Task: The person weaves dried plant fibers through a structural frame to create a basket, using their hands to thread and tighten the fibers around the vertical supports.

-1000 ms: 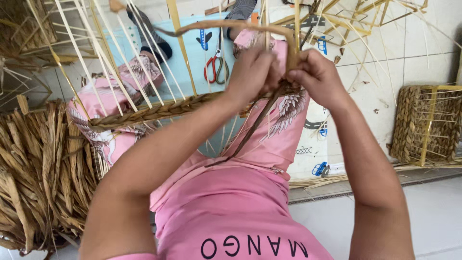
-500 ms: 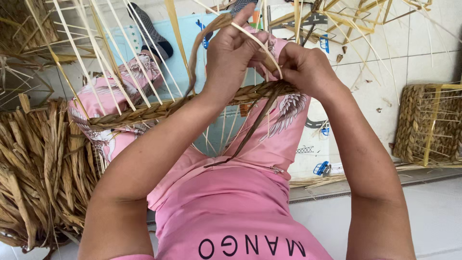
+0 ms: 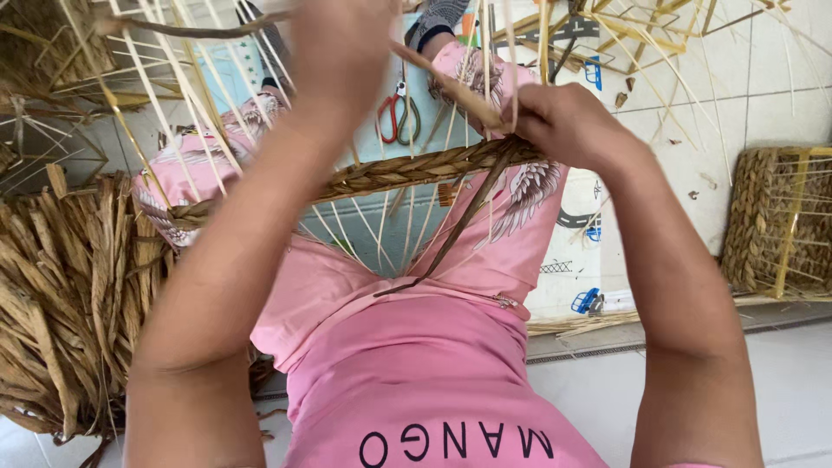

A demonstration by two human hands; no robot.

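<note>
Here a weaving step is in hand: a brown strand (image 3: 191,29) is pulled up by the closed left hand (image 3: 342,43), raised higher than half a second ago, while the braided rim (image 3: 390,173) over the lap is pinched by the right hand (image 3: 563,126). Next, threading between the pale stakes (image 3: 173,95) seems required.

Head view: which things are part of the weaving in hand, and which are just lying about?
In use: left hand, right hand, braided brown straw band, thin pale upright cane ribs.
Lying about: red-handled scissors, heap of dried brown leaves, finished woven straw basket.
</note>
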